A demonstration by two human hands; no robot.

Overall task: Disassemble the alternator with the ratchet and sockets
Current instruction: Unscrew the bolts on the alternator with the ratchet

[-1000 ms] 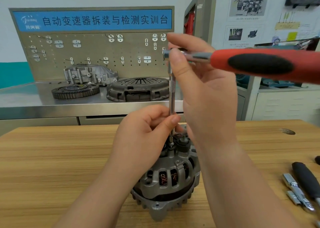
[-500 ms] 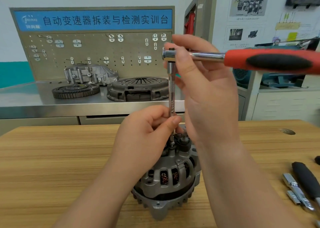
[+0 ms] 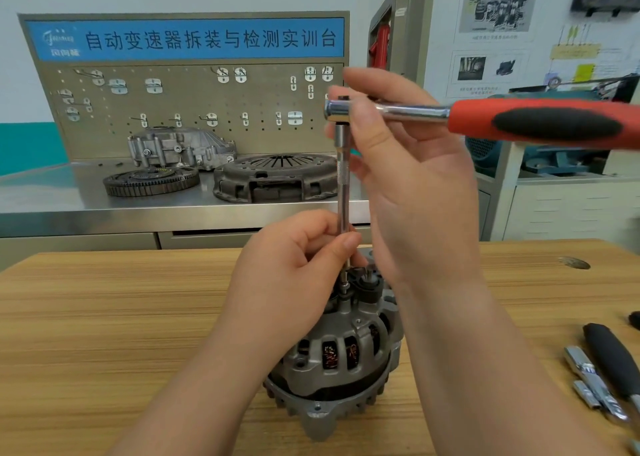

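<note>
A grey alternator (image 3: pixel 341 362) stands on the wooden table (image 3: pixel 104 334), copper windings showing through its slots. A ratchet (image 3: pixel 540 123) with a red and black handle lies level above it, pointing right. From its head a long chrome extension bar (image 3: pixel 343 185) drops straight down onto a fastener on top of the alternator. My right hand (image 3: pixel 412 175) pinches the ratchet head between thumb and fingers. My left hand (image 3: pixel 294 275) pinches the lower end of the extension bar just above the alternator.
Loose chrome sockets (image 3: pixel 588 383) and a black-handled tool (image 3: pixel 613 358) lie at the table's right edge. Behind the table, a steel bench carries a flywheel (image 3: pixel 150 180), a clutch cover (image 3: pixel 277 177) and a gearbox housing (image 3: pixel 180 147) under a pegboard (image 3: pixel 194 102).
The ratchet handle has swung slightly, its head sliding a little out from under my right fingers. My left hand and the alternator have stayed put.
</note>
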